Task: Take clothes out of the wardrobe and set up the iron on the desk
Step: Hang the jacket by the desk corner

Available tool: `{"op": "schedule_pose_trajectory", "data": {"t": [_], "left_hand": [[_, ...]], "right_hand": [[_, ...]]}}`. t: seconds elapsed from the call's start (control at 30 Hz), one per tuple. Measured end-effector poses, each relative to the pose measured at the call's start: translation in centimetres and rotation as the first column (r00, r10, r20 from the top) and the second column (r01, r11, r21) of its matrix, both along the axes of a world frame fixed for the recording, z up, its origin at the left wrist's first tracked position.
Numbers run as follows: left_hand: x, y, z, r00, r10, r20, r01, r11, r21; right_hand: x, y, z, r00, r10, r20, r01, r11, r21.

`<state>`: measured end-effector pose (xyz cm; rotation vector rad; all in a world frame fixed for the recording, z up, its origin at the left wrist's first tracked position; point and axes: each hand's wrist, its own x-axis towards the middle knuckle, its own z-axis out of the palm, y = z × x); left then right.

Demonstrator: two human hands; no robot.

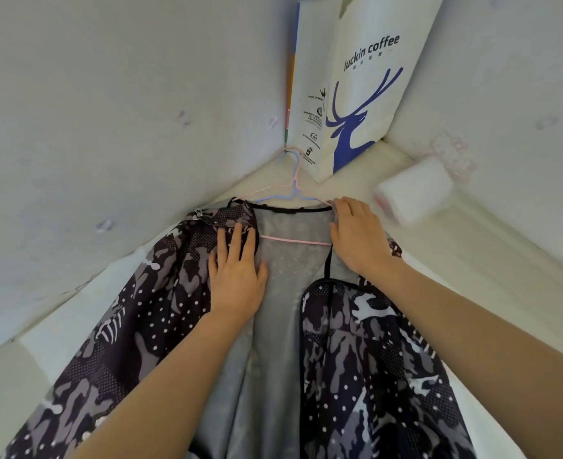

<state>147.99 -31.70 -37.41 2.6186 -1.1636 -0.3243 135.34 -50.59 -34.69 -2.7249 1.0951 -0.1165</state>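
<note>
A dark camouflage-patterned jacket (147, 319) with a grey lining lies spread open on a pale surface (51, 329), still on thin pink and blue wire hangers (295, 190). My left hand (237, 273) rests flat on the jacket's left front near the collar, fingers apart. My right hand (356, 236) lies over the right shoulder of the jacket, its fingers curled at the collar edge by the hanger's end. No iron is in view.
A white paper bag (349, 87) with a blue deer print stands in the corner behind the hangers. A white roll (412, 192) lies to the right of my right hand. Pale walls close in on the left and right.
</note>
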Motion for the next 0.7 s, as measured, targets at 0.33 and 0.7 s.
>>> {"op": "schedule_pose_trajectory", "data": {"t": [0.33,0.7], "left_hand": [[-7.2,8.3,2.6,0.992,0.040,-0.122,-0.040,0.999,0.000],[-17.4,18.0,5.2,0.990,0.005,-0.144,0.006,0.997,0.073]], "right_hand": [[-8.5,10.5,2.8,0.996,0.037,-0.078,-0.030,0.996,0.090],[-19.8,21.9,4.4,0.997,-0.001,-0.079,0.020,0.972,0.232]]}}
